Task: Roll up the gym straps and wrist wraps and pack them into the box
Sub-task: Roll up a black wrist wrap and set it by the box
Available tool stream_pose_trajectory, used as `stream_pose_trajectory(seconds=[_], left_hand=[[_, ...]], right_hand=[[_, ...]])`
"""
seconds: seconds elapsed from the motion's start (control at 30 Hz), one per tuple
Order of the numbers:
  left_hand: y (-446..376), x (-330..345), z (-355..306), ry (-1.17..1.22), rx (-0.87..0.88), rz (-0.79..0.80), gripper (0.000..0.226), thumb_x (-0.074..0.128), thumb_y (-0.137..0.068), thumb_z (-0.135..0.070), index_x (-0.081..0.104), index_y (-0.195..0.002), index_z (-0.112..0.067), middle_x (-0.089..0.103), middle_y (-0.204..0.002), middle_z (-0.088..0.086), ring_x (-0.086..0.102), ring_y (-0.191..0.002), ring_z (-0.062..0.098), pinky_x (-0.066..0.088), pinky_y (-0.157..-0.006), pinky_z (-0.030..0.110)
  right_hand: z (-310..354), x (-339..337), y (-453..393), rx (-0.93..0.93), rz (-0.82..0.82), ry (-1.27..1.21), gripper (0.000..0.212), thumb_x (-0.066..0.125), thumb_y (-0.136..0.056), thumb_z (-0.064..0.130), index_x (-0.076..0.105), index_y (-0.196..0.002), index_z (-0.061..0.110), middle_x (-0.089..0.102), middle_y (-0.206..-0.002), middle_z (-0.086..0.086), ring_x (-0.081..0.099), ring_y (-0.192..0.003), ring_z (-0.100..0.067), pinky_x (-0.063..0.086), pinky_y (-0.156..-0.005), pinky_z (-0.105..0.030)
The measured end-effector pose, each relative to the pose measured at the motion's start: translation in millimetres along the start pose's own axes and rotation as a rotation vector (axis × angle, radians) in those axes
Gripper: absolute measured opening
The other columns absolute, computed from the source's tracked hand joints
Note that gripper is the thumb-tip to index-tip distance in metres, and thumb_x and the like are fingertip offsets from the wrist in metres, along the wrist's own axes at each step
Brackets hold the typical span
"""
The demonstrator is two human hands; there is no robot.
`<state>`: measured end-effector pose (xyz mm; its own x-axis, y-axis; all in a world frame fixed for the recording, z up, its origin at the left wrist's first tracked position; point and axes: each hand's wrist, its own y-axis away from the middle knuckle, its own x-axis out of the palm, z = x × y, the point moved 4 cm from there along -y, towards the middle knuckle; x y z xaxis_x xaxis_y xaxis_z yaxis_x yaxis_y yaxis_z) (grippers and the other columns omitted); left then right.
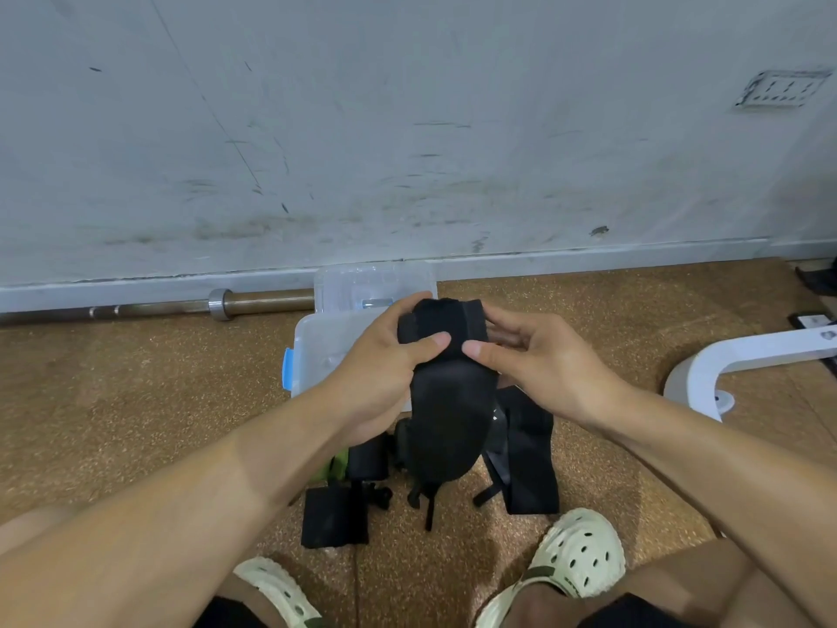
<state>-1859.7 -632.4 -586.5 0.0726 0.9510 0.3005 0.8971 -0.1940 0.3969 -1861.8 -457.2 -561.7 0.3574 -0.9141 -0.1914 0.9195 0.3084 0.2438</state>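
Pale clogs [575, 555] nearest. Left hand [385, 360] and right hand [539, 360] both pinch black wrist wrap [448, 401], fingers curled round it, above clear box [326, 342] on floor.

Cork floor [136, 401], clear box [326, 351], black straps [530, 455], barbell [158, 305]

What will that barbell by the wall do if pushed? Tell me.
The barbell looks like solid metal, so it is probably heavy and stiff. Its round shaft and collar lie flat on the floor, so a sideways push would likely roll it. The wall close behind should stop it going back.
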Motion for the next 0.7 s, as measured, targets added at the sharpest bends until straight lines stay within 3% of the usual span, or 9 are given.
stream_pose_trajectory(seconds=[0.13,0.23,0.33,0.43,0.57,0.7], left_hand=[[-0.5,3.8,-6.7,-0.083,0.072,0.002,0.054,0.065,-0.095,-0.002,0.054,-0.140,-0.030,0.070,-0.126,0.002,0.067,-0.119,0.019,0.053,-0.105,0.042],[-0.2,6.3,-7.1,-0.079,0.063,0.002,0.068,0.069,-0.093,-0.006,0.044,-0.149,-0.034,0.072,-0.124,-0.001,0.069,-0.115,0.016,0.052,-0.105,0.041],[1.8,10.8,-6.2,-0.081,0.005,0.065,0.073,0.077,-0.084,-0.024,0.044,-0.149,-0.026,0.071,-0.127,0.000,0.070,-0.115,0.018,0.054,-0.103,0.042],[6.0,18.1,-4.1,-0.109,-0.032,0.163,0.059,0.074,-0.086,-0.043,0.057,-0.139,-0.024,0.072,-0.127,0.001,0.069,-0.117,0.021,0.054,-0.102,0.047],[6.8,18.9,-5.7,0.004,-0.062,0.217,0.061,0.057,-0.092,-0.061,0.061,-0.139,-0.022,0.068,-0.134,0.008,0.064,-0.126,0.028,0.047,-0.108,0.052],[5.2,15.0,-8.6,0.076,-0.050,0.149,0.041,0.058,-0.097,-0.038,0.065,-0.130,-0.015,0.071,-0.126,0.010,0.068,-0.118,0.026,0.054,-0.098,0.044]], right_hand=[[0.9,-1.8,-3.8,-0.037,-0.056,-0.109,0.042,0.070,-0.094,0.006,0.065,-0.131,0.026,0.080,-0.104,0.002,0.078,-0.096,-0.019,0.064,-0.080,-0.033],[-0.8,-4.7,-4.5,-0.077,-0.111,-0.087,0.041,0.071,-0.092,0.003,0.065,-0.127,0.024,0.079,-0.106,-0.001,0.078,-0.092,-0.024,0.065,-0.079,-0.040],[2.2,-9.4,-3.6,-0.174,-0.152,-0.025,0.041,0.073,-0.091,0.002,0.066,-0.123,0.027,0.076,-0.111,0.000,0.076,-0.092,-0.027,0.064,-0.079,-0.037],[6.3,-11.5,-1.8,-0.262,-0.210,0.072,0.038,0.074,-0.090,0.001,0.064,-0.117,0.026,0.073,-0.109,0.006,0.070,-0.081,-0.012,0.059,-0.076,-0.025],[7.5,-9.1,0.3,-0.314,-0.222,0.133,0.034,0.077,-0.089,0.004,0.066,-0.110,0.027,0.072,-0.103,0.015,0.068,-0.087,-0.018,0.059,-0.083,-0.030],[8.7,-10.9,-0.4,-0.286,-0.206,0.126,0.036,0.079,-0.087,0.003,0.069,-0.107,0.032,0.074,-0.104,0.011,0.069,-0.094,-0.017,0.061,-0.086,-0.039]])
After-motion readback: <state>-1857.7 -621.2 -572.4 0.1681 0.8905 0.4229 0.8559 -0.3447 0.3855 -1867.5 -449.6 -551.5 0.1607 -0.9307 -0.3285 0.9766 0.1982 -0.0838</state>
